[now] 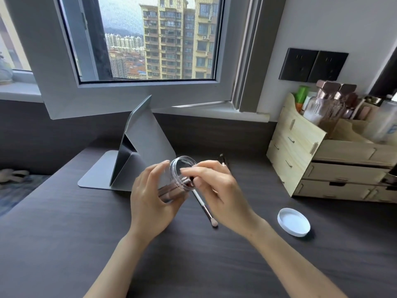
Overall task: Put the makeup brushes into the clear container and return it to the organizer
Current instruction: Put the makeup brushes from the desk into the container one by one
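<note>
Your left hand [150, 198] has its grip closed around the body of the clear container [179, 179], which you hold tilted above the worktop [86, 244]. Its long axis runs from lower left to upper right, with the open mouth facing up and away from you, toward the wooden organizer [300, 147]. Inside the container you can see the brownish handles of makeup brushes already in it, lying along its length.

Your right hand [217, 190] is at the mouth of the container, its grip pinched shut on a dark brush end [190, 181] right at the rim; how far that brush is inside is hard to tell.

Just beside the container, on the organizer side, a white-handled makeup brush [204, 206] lies flat on the worktop, its long axis slanting from under your right hand down toward you, with the pale bristle tip nearest you. More dark brush ends [222, 158] poke out beyond your right hand, blurred.

The white lid [293, 221] rests on the worktop in front of the organizer, well apart from the container. The organizer's top compartments hold bottles and a jar of brushes [320, 108].
</note>
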A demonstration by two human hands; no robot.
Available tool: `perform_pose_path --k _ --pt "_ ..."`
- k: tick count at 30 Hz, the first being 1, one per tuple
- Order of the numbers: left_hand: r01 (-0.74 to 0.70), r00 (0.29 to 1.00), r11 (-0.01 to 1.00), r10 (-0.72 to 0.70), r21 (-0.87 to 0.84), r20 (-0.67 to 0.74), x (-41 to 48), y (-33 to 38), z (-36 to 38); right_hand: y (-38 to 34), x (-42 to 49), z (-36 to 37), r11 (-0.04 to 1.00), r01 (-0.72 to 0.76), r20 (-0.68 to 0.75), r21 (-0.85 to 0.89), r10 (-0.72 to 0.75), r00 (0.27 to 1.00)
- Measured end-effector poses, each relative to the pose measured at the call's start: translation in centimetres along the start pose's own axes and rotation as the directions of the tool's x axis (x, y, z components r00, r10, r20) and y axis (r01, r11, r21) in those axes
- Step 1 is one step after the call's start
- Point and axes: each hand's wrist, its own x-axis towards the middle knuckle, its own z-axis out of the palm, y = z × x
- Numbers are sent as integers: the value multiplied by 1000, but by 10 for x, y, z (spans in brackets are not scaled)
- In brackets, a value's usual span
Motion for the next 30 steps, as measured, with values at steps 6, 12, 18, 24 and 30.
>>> perform_pose_path --k 6,12,18,24,30 --pt "80 994 995 -84 -54 -75 1 -5 1 67 5 -13 761 -640 -270 105 642 718" --pt "147 984 976 -162 -163 -81 0 -11 3 136 18 5 416 -847 -137 -332 867 479" --pt "103 990 988 -113 -117 -84 1 -8 3 148 33 15 276 -875 -116 -397 931 346" --pt "74 994 993 -81 -90 -71 0 -7 4 154 28 8 247 -950 -125 -193 954 274" --pt "104 993 983 -112 -148 -48 -1 -7 3 93 31 -30 262 -702 54 663 918 393"
